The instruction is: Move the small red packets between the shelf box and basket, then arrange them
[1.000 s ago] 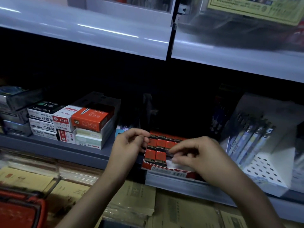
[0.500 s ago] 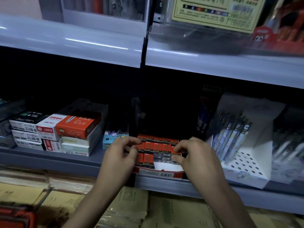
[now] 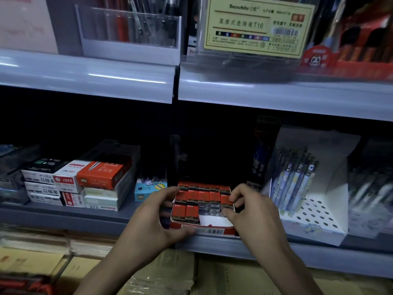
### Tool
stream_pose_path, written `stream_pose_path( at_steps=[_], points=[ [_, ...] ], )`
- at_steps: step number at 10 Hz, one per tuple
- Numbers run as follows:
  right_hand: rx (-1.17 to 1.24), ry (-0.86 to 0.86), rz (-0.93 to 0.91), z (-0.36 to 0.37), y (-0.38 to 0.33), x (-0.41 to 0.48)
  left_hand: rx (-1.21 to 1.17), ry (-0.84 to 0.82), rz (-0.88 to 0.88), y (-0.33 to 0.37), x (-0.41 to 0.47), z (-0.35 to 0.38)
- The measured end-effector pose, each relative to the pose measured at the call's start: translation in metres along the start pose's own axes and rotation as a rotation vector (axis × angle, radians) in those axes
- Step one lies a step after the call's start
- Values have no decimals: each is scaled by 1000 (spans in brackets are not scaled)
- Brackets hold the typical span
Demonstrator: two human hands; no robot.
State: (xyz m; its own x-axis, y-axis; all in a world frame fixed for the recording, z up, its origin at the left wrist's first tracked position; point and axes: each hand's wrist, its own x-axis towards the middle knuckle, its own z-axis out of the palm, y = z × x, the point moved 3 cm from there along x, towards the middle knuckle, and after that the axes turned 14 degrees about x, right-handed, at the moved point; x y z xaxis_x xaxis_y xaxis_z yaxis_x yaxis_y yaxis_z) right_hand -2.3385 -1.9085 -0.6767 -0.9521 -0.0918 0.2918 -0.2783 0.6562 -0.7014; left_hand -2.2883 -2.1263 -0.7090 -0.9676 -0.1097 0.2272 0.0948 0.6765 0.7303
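Red packets [image 3: 204, 196] sit in rows inside the shelf box [image 3: 221, 226]. Left hand [image 3: 153, 218] grips the box's left end; right hand [image 3: 253, 213] pinches a packet at the right edge.

Left on your shelf [image 3: 63, 216] sit stacked stationery boxes [image 3: 49, 188], an orange box [image 3: 100, 176] topmost, a small blue box [image 3: 145, 189] just beside. To your right stands a white perforated pen display [image 3: 314, 211]; above, a yellow label card [image 3: 255, 26].
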Motion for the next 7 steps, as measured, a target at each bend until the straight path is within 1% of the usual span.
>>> stream_pose_path(
  at_steps=[2, 4, 5, 7],
  points=[
    [76, -58, 3, -7, -1, -6, -17, 96, -1, -6, 4, 2],
    [163, -136, -65, -9, 4, -17, 9, 106, -11, -5, 4, 3],
    [189, -143, -101, -10, 6, -26, 58, 96, 22, 1, -2, 4],
    [18, -139, -183, -8, 1, -46, 269, 128, 58, 14, -21, 3]
  ],
)
